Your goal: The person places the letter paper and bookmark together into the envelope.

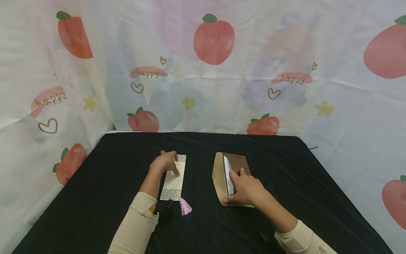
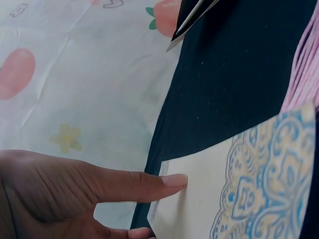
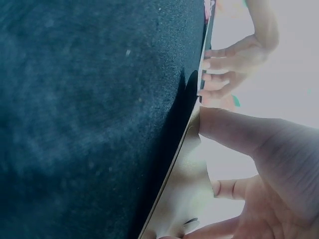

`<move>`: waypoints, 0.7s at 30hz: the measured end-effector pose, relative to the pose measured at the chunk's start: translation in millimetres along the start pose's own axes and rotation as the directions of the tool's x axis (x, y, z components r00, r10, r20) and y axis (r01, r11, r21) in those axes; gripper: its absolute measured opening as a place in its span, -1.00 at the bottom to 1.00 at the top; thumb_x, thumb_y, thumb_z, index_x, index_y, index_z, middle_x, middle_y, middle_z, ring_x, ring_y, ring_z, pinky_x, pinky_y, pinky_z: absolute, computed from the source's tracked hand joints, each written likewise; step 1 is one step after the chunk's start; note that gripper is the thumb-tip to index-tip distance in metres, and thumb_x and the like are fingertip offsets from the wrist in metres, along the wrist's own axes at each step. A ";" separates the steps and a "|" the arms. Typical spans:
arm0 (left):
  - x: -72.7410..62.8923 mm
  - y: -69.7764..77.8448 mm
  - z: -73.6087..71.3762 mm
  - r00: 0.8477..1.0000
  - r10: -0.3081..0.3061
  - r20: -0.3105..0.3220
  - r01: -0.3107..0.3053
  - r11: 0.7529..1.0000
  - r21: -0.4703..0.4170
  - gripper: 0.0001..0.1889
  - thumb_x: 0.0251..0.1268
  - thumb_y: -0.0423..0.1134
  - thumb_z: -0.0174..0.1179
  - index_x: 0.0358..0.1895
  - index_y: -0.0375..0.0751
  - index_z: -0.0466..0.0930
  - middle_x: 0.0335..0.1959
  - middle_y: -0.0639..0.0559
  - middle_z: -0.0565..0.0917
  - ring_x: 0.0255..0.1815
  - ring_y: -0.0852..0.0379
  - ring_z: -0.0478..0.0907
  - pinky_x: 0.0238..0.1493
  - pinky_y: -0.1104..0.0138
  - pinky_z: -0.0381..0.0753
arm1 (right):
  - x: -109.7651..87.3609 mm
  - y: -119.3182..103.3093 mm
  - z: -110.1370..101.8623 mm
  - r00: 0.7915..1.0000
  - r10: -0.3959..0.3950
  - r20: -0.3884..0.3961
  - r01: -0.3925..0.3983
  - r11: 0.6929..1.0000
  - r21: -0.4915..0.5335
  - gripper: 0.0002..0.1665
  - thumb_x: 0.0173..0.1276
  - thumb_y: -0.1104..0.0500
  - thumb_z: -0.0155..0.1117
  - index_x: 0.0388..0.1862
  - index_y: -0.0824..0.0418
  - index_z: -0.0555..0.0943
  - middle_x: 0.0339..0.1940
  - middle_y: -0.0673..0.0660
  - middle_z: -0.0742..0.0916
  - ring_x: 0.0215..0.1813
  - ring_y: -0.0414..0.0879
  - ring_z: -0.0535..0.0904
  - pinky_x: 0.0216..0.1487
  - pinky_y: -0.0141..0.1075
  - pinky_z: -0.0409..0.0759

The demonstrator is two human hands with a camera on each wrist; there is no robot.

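On the black cloth lies a cream bookmark point(image 1: 172, 181) with lace-like patterned ends and a pink tassel point(image 1: 185, 207). My left hand point(image 1: 165, 162) rests on its upper part, the thumb point(image 2: 172, 181) laid straight across the plain middle. To the right is a brown paper envelope point(image 1: 219, 180), its flap toward the left and a white paper edge point(image 1: 227, 169) showing at the mouth. My right hand point(image 1: 248, 188) spreads over this envelope, thumb near the lower left corner and fingertips at the white edge. In the right wrist view, thumb and fingers touch the envelope point(image 3: 182, 184).
The black cloth point(image 1: 196, 225) covers the table. A pale curtain with printed fruit point(image 1: 214, 42) and "happy" lettering hangs behind and on both sides. A dark pointed thing point(image 2: 192, 22) shows at the top of the left wrist view; its kind is unclear.
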State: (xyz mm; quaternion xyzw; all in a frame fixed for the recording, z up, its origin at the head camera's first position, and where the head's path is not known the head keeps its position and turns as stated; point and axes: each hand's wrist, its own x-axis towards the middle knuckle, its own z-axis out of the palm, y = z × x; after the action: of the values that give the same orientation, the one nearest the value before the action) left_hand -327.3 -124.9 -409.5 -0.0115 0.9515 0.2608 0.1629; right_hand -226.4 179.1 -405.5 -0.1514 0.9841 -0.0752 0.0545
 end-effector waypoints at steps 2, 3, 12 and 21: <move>0.5 1.8 0.7 1.000 0.011 0.001 -0.011 1.000 0.014 -0.48 -0.04 -0.28 0.68 -0.06 -0.21 0.54 0.25 -0.39 0.30 -0.25 -0.14 0.56 -0.28 0.12 0.64 | -0.2 0.1 0.2 1.000 0.001 -0.001 -0.001 1.000 -0.004 -0.07 -0.04 -0.29 0.70 0.10 0.17 0.46 0.34 0.70 0.42 -0.01 0.49 0.65 -0.19 0.25 0.66; 0.8 2.3 1.0 1.000 0.018 0.001 -0.018 1.000 0.022 -0.51 -0.05 -0.29 0.68 -0.13 -0.21 0.54 0.18 -0.35 0.36 -0.26 -0.12 0.54 -0.31 0.15 0.63 | -0.2 0.2 0.4 1.000 0.001 -0.002 -0.001 1.000 -0.004 -0.07 -0.04 -0.29 0.71 0.10 0.17 0.46 0.34 0.70 0.42 -0.01 0.48 0.65 -0.19 0.24 0.66; 1.6 0.3 1.0 0.997 0.053 0.062 -0.056 0.997 0.054 -0.59 0.02 -0.24 0.65 -0.34 -0.20 0.50 -0.35 -0.03 0.51 -0.36 0.01 0.45 -0.35 0.19 0.47 | -0.2 1.1 1.9 1.000 -0.001 -0.002 0.001 1.000 0.007 -0.07 -0.05 -0.29 0.71 0.10 0.17 0.46 0.34 0.69 0.43 -0.06 0.43 0.67 -0.19 0.24 0.66; -2.5 3.4 -5.3 0.985 0.162 0.054 -0.158 0.986 -0.058 -0.63 0.08 -0.39 0.57 -0.11 -0.16 0.60 -0.04 -0.11 0.53 -0.29 -0.02 0.48 -0.33 0.22 0.55 | -0.3 0.6 0.3 1.000 -0.006 -0.004 0.006 1.000 0.001 -0.05 -0.04 -0.29 0.70 0.13 0.18 0.46 0.33 0.69 0.43 -0.03 0.47 0.65 -0.19 0.25 0.66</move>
State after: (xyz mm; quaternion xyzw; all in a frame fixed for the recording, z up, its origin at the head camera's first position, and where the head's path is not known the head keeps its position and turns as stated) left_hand -326.8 -124.8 -402.7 0.0682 0.9369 0.2985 0.1689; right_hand -226.2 179.7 -405.9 -0.1540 0.9837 -0.0763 0.0525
